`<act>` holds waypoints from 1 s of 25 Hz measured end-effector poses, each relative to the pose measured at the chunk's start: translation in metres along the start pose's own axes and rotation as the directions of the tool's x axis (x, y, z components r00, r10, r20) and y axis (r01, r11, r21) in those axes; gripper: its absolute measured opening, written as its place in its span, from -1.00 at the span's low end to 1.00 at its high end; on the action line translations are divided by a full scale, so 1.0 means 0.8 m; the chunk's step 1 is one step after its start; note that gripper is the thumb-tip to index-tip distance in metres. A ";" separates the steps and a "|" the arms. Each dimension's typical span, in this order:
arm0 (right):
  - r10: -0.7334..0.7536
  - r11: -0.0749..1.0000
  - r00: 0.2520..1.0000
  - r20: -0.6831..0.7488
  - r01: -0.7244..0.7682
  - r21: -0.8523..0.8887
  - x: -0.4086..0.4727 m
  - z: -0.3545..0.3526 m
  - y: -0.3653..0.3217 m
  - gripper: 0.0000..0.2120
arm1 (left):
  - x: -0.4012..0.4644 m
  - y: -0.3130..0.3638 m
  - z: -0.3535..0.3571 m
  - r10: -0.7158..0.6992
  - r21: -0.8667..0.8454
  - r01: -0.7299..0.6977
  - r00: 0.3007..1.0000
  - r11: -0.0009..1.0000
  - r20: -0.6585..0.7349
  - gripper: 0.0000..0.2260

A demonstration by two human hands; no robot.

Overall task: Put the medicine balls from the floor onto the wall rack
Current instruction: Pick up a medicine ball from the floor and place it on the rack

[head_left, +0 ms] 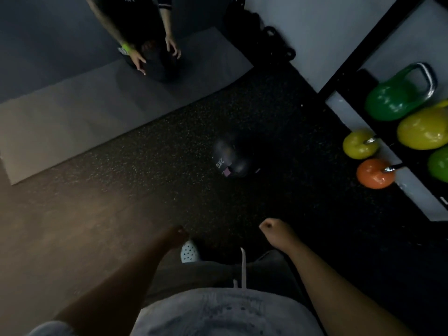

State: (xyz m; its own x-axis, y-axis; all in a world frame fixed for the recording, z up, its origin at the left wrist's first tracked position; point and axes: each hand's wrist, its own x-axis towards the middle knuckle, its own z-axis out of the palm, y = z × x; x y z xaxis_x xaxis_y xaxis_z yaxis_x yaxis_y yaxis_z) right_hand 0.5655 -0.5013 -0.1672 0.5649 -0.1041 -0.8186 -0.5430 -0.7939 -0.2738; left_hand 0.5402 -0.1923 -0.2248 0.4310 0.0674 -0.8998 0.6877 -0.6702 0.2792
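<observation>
Head view is looking straight down at a dim gym floor. A dark medicine ball [231, 157] is lying on the speckled black floor [169, 166] right of centre, marked "2KG", its outline blurring into the floor so its edges are hard to make out. Both of the wearer's hands are hanging empty low in the frame, well apart from the ball. The right hand [276, 230] is curling into a loose fist on nothing. The left hand [178, 235] is in shadow and its fingers are tucked under, so I cannot tell whether it is closed. A pale shoe [189, 252] is peeking out below it, half hidden by the arm.

At the right edge a black rack [363, 44] is holding a green kettlebell [395, 98], a yellow kettlebell [424, 128] and others, partly cut off by the frame.

At the upper left, another person [135, 20], cut off at the top, is bending over a second dark ball [160, 66] on a grey mat [72, 112], hands spread at either side of it.
</observation>
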 end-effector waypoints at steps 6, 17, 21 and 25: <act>0.019 1.000 0.999 0.031 -0.019 -0.001 0.145 -0.128 -0.039 -0.62 | 0.092 0.138 -0.021 -0.036 -0.062 0.028 0.992 0.998 -0.125 -0.69; 0.043 0.996 0.999 0.013 -0.044 0.073 0.580 -0.177 -0.081 -0.38 | 0.419 0.326 0.005 -0.231 -0.416 0.109 0.940 0.903 -0.253 -0.53; 0.090 0.953 0.992 -0.086 -0.061 0.298 0.726 -0.135 -0.091 -0.29 | 0.548 0.336 0.008 -0.379 -0.645 0.101 0.873 0.757 -0.307 -0.34; 0.138 0.800 0.990 -0.028 -0.094 0.592 0.802 -0.110 -0.084 -0.18 | 0.639 0.337 0.025 -0.462 -0.902 0.025 0.865 0.431 -0.196 -0.28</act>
State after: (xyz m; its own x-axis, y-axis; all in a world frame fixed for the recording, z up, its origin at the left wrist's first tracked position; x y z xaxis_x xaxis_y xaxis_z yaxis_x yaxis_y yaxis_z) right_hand 1.0187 -0.5672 -0.6295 0.5021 -0.2293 -0.8338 -0.8558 -0.2705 -0.4410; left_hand 0.9345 -0.3533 -0.6164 0.1701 0.5126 -0.8416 0.8344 0.3794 0.3998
